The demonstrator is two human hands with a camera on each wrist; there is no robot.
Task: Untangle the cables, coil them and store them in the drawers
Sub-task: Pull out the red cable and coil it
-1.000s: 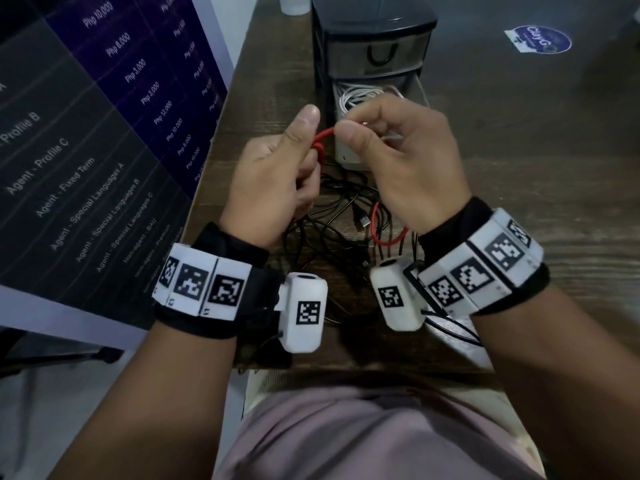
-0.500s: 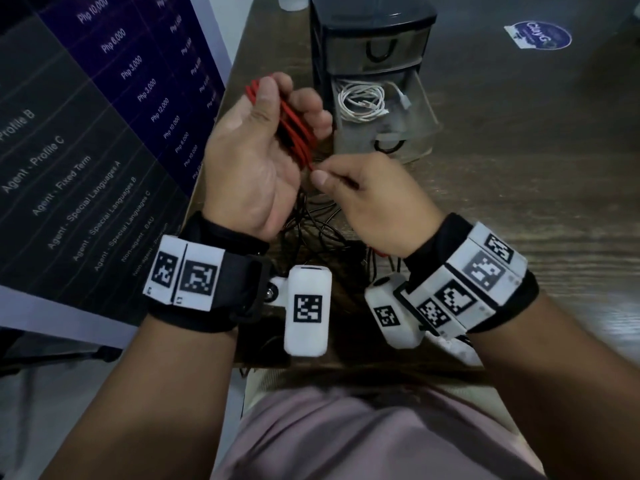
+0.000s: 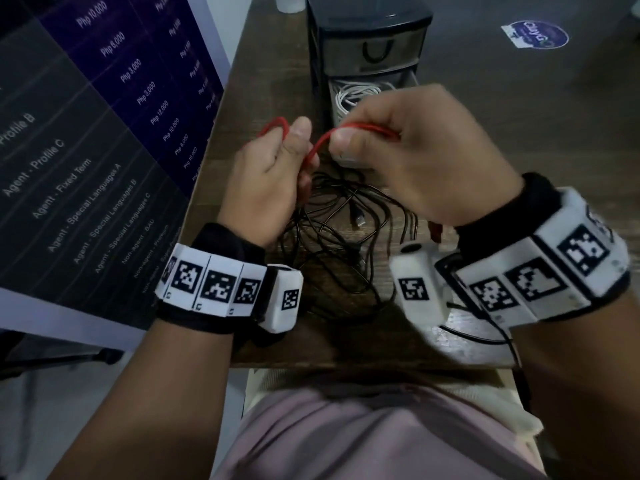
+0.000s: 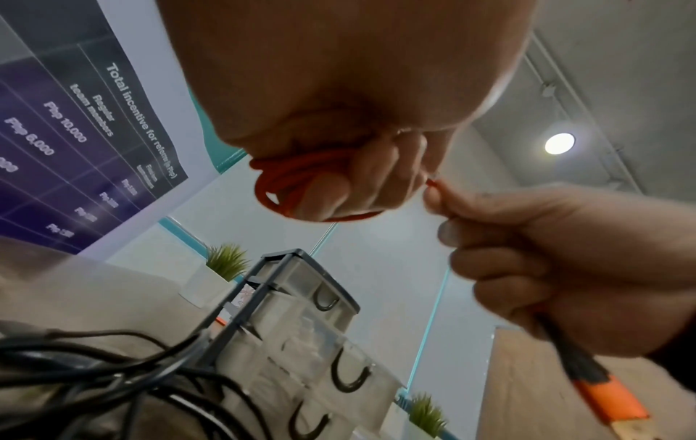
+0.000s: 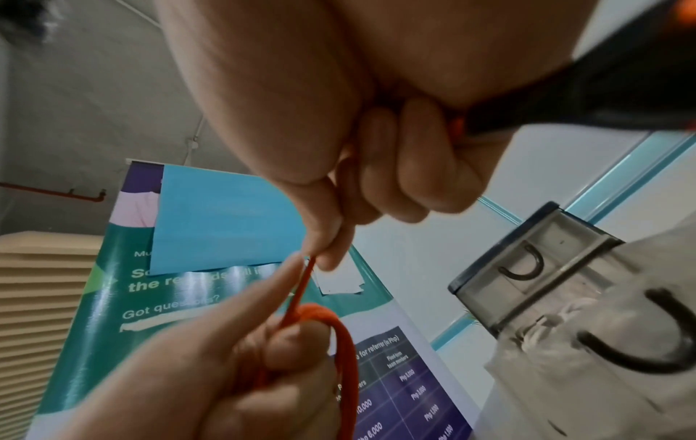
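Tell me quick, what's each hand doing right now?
Left hand: closed around loops of the red cable.
Right hand: pinching the same red cable.

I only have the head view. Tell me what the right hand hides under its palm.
Observer: In the left wrist view, the right hand has the red cable's black-and-orange plug end sticking out below its curled fingers.
Operator: Report the left hand's coil.
Observer: The left hand grips several red loops bunched in its curled fingers.
Operator: Check the drawer unit.
Observer: The drawer unit shows three drawer fronts with dark U-shaped handles.
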